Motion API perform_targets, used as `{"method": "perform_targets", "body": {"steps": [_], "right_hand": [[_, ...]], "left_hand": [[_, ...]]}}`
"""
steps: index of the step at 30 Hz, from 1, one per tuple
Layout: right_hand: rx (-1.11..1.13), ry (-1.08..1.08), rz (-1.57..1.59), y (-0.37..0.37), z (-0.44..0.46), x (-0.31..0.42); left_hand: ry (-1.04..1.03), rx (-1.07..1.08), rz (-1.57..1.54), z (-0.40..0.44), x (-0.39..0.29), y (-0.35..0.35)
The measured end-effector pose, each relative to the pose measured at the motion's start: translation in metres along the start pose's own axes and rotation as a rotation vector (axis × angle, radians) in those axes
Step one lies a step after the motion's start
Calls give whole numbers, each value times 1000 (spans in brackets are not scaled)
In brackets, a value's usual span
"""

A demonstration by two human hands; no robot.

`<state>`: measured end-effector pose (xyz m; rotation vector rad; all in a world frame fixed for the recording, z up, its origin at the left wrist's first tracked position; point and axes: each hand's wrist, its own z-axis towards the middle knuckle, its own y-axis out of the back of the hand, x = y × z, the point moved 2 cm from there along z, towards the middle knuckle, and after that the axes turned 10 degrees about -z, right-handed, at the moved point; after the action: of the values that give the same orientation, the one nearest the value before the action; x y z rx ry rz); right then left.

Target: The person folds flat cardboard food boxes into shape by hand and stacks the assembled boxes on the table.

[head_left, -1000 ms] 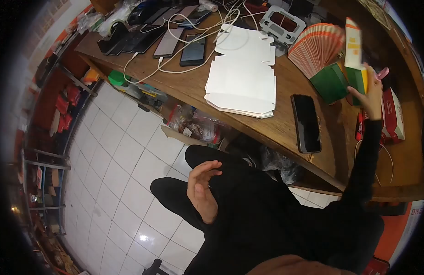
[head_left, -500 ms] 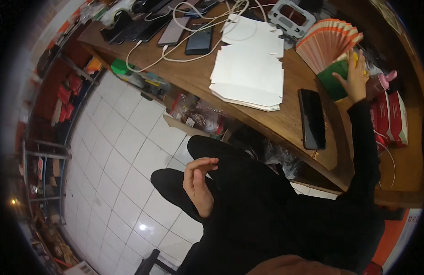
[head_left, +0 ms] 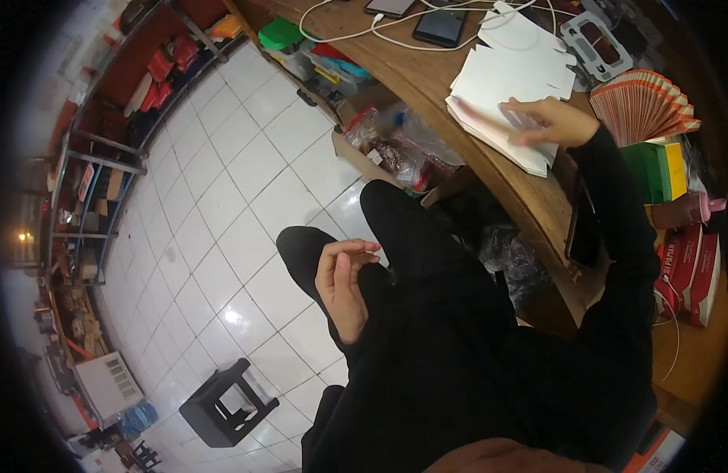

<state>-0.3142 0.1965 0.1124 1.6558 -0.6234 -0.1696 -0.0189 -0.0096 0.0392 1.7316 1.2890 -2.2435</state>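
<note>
Hands: apart. The right hand (head_left: pixel 565 122) lies over the near end of the white sheets (head_left: pixel 514 67), thumb and fingers parted; slight blur, so contact with the top sheet cannot be told. The left hand (head_left: pixel 347 296) is above the lap, fingers loosely curled, holding nothing seen

Sheets: stacked flat on the table (head_left: pixel 427 79), tabs and notches at their sides, layers slightly out of line at the near end

Handling, as judged: thin, light stock calls for soft pads and a low wrist. A fingertip at a free edge should part one layer better than a press on the middle, which could skew the pile. Thumb opposite the fingers, grip kept off the tabs, which may crease. The left hand could steady the stack

Edges: the near corner of the sheets is close to the front edge of the table, so a pull toward the body risks tipping them over it; a lift first seems safer. The cable (head_left: pixel 399 47) crosses near the far end and could snag. The grey frame (head_left: pixel 575 39) is just beside the far right side, then the orange-edged fan (head_left: pixel 636 98) and the green box (head_left: pixel 644 169). The phone (head_left: pixel 585 236) is beside the right forearm, so the elbow wants care. Widest room: over the floor (head_left: pixel 246 197), left of the knees
</note>
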Motion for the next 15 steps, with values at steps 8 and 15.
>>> {"method": "perform_targets", "body": {"steps": [8, 15], "right_hand": [[-732, -198, -473, 8, -51, 65], [-773, 4, -158, -5, -111, 159]], "left_hand": [[-208, 36, 102, -3, -3, 1], [-704, 349, 616, -15, -12, -45]]}}
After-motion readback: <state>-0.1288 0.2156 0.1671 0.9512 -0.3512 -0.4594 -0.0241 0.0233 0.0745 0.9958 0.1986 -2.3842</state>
